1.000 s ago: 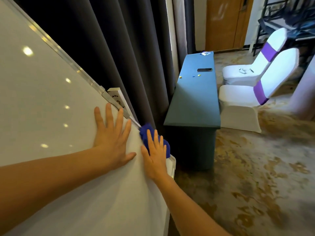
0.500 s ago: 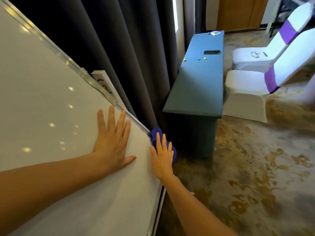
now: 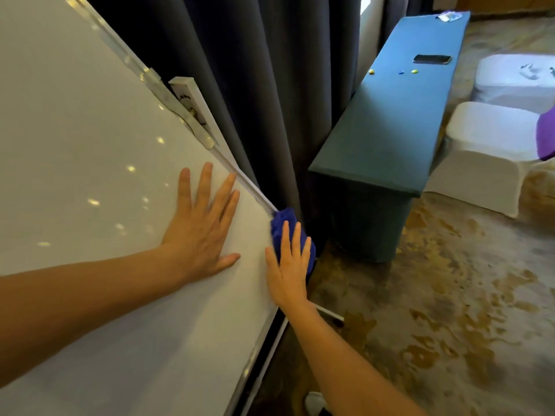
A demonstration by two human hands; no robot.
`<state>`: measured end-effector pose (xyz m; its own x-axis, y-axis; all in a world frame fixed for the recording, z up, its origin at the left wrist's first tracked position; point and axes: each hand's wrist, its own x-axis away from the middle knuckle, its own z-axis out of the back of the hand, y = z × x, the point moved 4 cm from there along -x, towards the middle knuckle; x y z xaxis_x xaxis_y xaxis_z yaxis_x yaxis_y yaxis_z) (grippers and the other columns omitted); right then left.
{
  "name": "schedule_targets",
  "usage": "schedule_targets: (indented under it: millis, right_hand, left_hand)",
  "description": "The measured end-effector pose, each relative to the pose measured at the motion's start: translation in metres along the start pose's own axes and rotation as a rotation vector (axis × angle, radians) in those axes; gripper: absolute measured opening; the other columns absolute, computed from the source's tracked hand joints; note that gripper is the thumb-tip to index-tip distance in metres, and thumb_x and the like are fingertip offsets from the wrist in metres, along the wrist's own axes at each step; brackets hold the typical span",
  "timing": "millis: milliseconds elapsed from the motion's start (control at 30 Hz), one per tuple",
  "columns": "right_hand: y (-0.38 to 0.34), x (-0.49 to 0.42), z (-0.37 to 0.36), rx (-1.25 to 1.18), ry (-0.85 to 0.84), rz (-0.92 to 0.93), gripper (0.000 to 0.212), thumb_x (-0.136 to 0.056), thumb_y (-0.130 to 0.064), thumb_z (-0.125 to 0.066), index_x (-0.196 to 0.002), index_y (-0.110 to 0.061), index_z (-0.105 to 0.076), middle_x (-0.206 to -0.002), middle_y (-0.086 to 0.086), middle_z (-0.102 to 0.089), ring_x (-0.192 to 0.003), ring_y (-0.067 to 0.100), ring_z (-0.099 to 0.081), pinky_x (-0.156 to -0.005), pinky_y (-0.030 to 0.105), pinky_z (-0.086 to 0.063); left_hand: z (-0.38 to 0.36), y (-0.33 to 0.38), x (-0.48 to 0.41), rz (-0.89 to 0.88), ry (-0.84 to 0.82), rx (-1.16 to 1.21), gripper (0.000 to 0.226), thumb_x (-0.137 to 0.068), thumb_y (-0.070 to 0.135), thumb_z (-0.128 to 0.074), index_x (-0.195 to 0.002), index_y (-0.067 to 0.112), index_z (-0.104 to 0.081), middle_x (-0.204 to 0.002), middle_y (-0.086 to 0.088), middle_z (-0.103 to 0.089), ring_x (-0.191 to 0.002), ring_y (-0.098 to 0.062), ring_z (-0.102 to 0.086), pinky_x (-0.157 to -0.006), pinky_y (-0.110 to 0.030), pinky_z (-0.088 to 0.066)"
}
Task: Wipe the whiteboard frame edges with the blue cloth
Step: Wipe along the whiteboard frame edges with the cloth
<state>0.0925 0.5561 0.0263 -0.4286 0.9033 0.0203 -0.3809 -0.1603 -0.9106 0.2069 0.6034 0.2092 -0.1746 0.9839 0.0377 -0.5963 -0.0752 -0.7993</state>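
Observation:
The whiteboard (image 3: pixel 90 163) fills the left of the head view, its silver frame edge (image 3: pixel 240 172) running diagonally down to the right. My left hand (image 3: pixel 201 223) lies flat on the board surface, fingers spread, holding nothing. My right hand (image 3: pixel 288 265) presses the blue cloth (image 3: pixel 283 220) onto the frame's right edge, close to a lower corner; my fingers cover most of the cloth.
Dark curtains (image 3: pixel 264 85) hang directly behind the board. A long teal-covered table (image 3: pixel 387 130) stands to the right with a phone (image 3: pixel 432 59) and small items on it. White covered chairs (image 3: pixel 492 151) sit beyond it. Patterned carpet (image 3: pixel 450 310) covers the floor.
My right hand has slid the blue cloth down along the right frame edge. My left hand has stayed flat on the board. The view has tilted downward.

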Motion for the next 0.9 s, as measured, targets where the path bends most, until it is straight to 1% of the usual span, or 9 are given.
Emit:
schedule_targets:
  millis: [133, 200, 267, 300, 400, 467, 667, 800, 900]
  right_hand:
    - [0.006, 0.01, -0.005, -0.205, 0.025, -0.188, 0.061, -0.1, -0.052, -0.032, -0.151, -0.046, 0.001, -0.163, -0.009, 0.012, -0.149, 0.025, 0.013, -0.119, 0.042, 0.001]
    - [0.013, 0.024, -0.01, -0.276, -0.001, -0.275, 0.059, -0.103, -0.042, -0.033, -0.155, -0.032, -0.008, -0.164, -0.004, 0.01, -0.15, 0.022, 0.003, -0.119, 0.028, -0.003]
    - [0.015, 0.045, -0.017, -0.296, -0.035, -0.251, 0.058, -0.104, -0.038, -0.029, -0.156, -0.017, -0.011, -0.165, 0.002, 0.005, -0.15, 0.016, 0.003, -0.11, 0.01, 0.008]
    - [0.015, 0.055, -0.02, -0.326, -0.028, -0.256, 0.058, -0.104, -0.037, -0.029, -0.156, -0.016, -0.01, -0.165, 0.003, 0.001, -0.149, 0.015, -0.001, -0.11, 0.01, 0.005]
    - [0.012, 0.088, -0.031, -0.646, 0.041, -0.466, 0.058, -0.103, -0.03, -0.038, -0.155, -0.031, -0.012, -0.162, -0.003, -0.017, -0.14, 0.019, -0.028, -0.109, 0.03, -0.027]
    - [0.006, 0.114, -0.04, -0.748, 0.037, -0.504, 0.06, -0.101, -0.026, -0.042, -0.154, -0.035, -0.015, -0.158, -0.003, -0.025, -0.135, 0.021, -0.037, -0.11, 0.043, -0.036]
    - [-0.005, 0.22, -0.074, -0.718, -0.063, -0.494, 0.07, -0.09, -0.034, -0.044, -0.154, -0.036, -0.014, -0.158, -0.001, -0.025, -0.133, 0.025, -0.039, -0.108, 0.051, -0.038]
    - [-0.01, 0.306, -0.109, -0.639, -0.104, -0.517, 0.072, -0.097, -0.026, -0.044, -0.154, -0.038, -0.001, -0.163, -0.004, -0.005, -0.138, 0.026, -0.032, -0.098, 0.037, -0.035]
    - [-0.023, 0.378, -0.141, -0.575, -0.197, -0.517, 0.078, -0.097, -0.035, -0.048, -0.151, -0.041, 0.008, -0.163, -0.004, 0.015, -0.146, 0.028, -0.02, -0.108, 0.042, -0.031]
  left_hand:
    - [-0.002, 0.017, 0.024, -0.02, -0.023, 0.018, 0.111, -0.075, 0.084, -0.014, -0.151, 0.009, 0.015, -0.155, -0.027, 0.028, -0.135, -0.061, 0.028, -0.107, -0.077, 0.006]
    - [-0.002, 0.023, 0.039, -0.039, -0.045, 0.018, 0.109, -0.077, 0.083, -0.016, -0.151, 0.01, 0.015, -0.155, -0.026, 0.028, -0.135, -0.061, 0.028, -0.106, -0.078, 0.007]
    - [-0.005, 0.025, 0.055, -0.047, -0.057, 0.017, 0.108, -0.078, 0.082, -0.017, -0.151, 0.01, 0.015, -0.156, -0.026, 0.028, -0.135, -0.061, 0.029, -0.106, -0.078, 0.008]
    - [-0.007, 0.024, 0.064, -0.051, -0.057, 0.012, 0.107, -0.079, 0.081, -0.018, -0.151, 0.01, 0.015, -0.156, -0.026, 0.028, -0.135, -0.06, 0.029, -0.106, -0.078, 0.009]
    - [-0.011, 0.02, 0.092, -0.055, -0.052, 0.027, 0.102, -0.082, 0.078, -0.017, -0.151, 0.01, 0.017, -0.156, -0.026, 0.027, -0.136, -0.058, 0.029, -0.107, -0.077, 0.009]
    - [-0.013, 0.017, 0.115, -0.051, -0.044, 0.027, 0.101, -0.083, 0.077, -0.016, -0.151, 0.01, 0.017, -0.156, -0.025, 0.027, -0.137, -0.057, 0.029, -0.107, -0.076, 0.008]
    - [-0.026, 0.017, 0.225, -0.01, -0.051, 0.014, 0.097, -0.083, 0.076, -0.014, -0.152, 0.014, 0.015, -0.158, -0.023, 0.025, -0.139, -0.056, 0.026, -0.108, -0.076, 0.006]
    - [-0.042, 0.031, 0.321, -0.031, -0.066, 0.0, 0.096, -0.084, 0.076, -0.014, -0.152, 0.015, 0.016, -0.158, -0.022, 0.025, -0.137, -0.058, 0.027, -0.108, -0.076, 0.007]
    - [-0.052, 0.045, 0.387, -0.034, -0.092, -0.006, 0.094, -0.085, 0.074, -0.016, -0.151, 0.015, 0.017, -0.158, -0.022, 0.025, -0.138, -0.056, 0.028, -0.109, -0.075, 0.011]
